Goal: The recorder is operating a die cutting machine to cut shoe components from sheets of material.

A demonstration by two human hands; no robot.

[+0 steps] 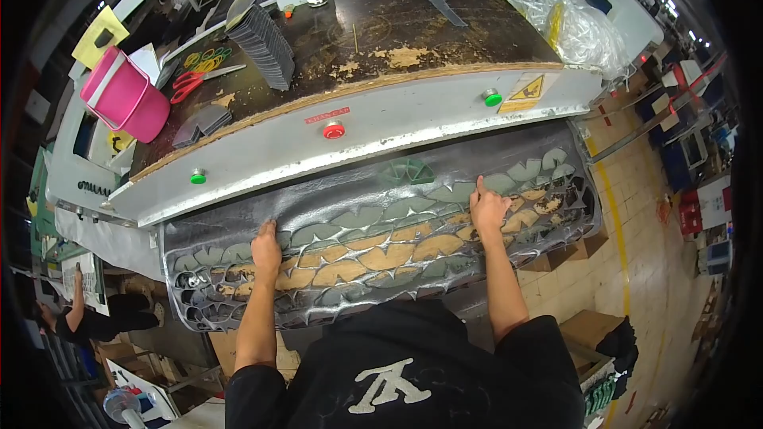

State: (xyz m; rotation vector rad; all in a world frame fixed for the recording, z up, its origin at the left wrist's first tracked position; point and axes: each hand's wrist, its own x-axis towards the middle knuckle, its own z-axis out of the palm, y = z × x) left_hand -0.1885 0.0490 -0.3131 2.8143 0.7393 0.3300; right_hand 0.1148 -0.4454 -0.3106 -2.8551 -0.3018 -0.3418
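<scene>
A shiny dark-grey sheet (334, 191) lies across the work surface before me, with rows of curved cut-outs. Through some of these holes bare wood shows; others show grey-green material. My left hand (266, 250) is closed at the sheet, left of the cut rows, its fingers pressed together on the material. Farther right, my right hand (489, 210) rests at the upper row of cut-outs, index finger stretched forward and thumb apart. Between the hands and slightly beyond them, a fan-shaped green cutting die (409, 171) sits on the sheet.
A white machine beam (397, 111) spans beyond the sheet, with a red button (335, 130) and green buttons (493, 98). On its wooden top stand stacked grey pieces (262, 44), red-handled scissors (191, 85) and a pink bucket (127, 95). Clear plastic bags (584, 32) lie right.
</scene>
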